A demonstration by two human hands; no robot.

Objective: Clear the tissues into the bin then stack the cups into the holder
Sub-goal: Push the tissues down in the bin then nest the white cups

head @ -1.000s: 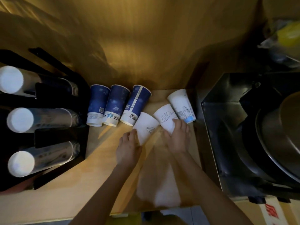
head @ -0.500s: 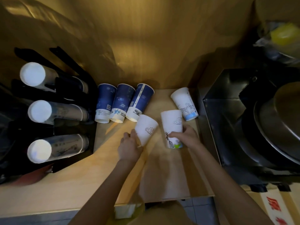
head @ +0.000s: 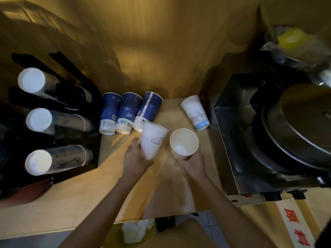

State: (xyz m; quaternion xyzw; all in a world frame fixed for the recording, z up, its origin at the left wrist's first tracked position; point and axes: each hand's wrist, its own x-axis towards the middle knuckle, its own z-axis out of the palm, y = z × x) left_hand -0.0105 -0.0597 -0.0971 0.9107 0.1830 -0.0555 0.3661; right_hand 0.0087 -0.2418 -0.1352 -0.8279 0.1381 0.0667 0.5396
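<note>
My left hand point(head: 135, 157) grips a white paper cup point(head: 153, 140), lifted off the counter and tilted, bottom end up. My right hand point(head: 190, 162) holds a second white cup point(head: 184, 144) from below with its open mouth facing me. A third white cup point(head: 195, 112) stands upside down near the metal box. Three blue cups point(head: 129, 112) stand upside down in a row by the wall. The black cup holder point(head: 75, 111) at left carries three stacks of cups lying on their sides. White tissues point(head: 137, 230) lie in a yellow bin below the counter edge.
The wooden counter point(head: 71, 203) ends close to me. A metal box point(head: 231, 140) with a large lidded steel pot point(head: 300, 126) fills the right side. A wooden wall stands right behind the cups. Yellow things in plastic wrap point(head: 293, 43) lie at the far right.
My right hand has turned its white cup over, mouth now facing up. My left hand has closed on the other white cup and lifted it off the counter.
</note>
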